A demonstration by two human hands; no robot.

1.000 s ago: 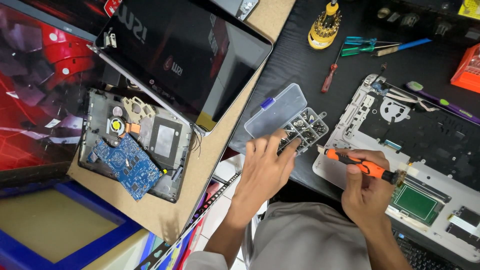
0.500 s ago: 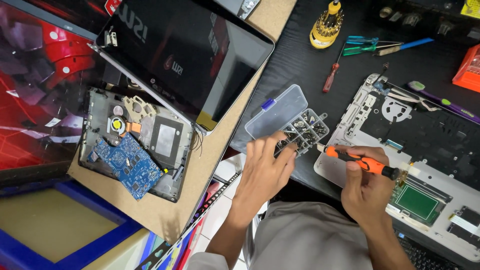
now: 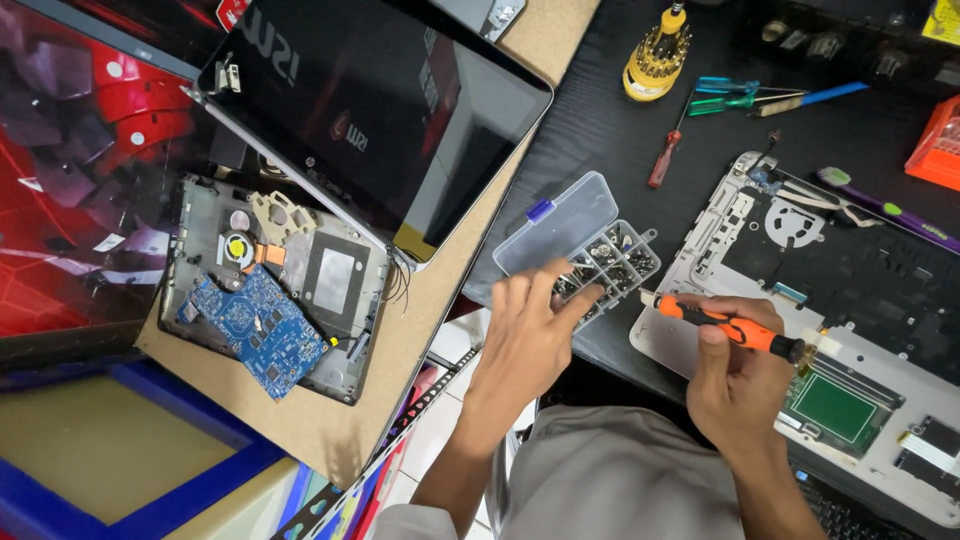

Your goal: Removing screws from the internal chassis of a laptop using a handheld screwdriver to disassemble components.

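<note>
- My left hand point(image 3: 525, 340) hovers with fingers spread wide over the clear compartment box point(image 3: 605, 262) of screws, which sits at the near edge of the black bench point(image 3: 600, 120); a careless nudge could tip it off that edge and scatter the screws.
- My fingertips point(image 3: 585, 298) touch the near compartments; I judge that a small screw could slip from a pinch and drop to the floor.
- My right hand point(image 3: 735, 375) has its grip closed around the orange screwdriver point(image 3: 730, 325), lying across the fingers, tip toward the box; a swing could knock the open lid.
- The open laptop base point(image 3: 850, 300) lies just beside that hand; a slipping tip could scratch its green board point(image 3: 828, 408).
</note>
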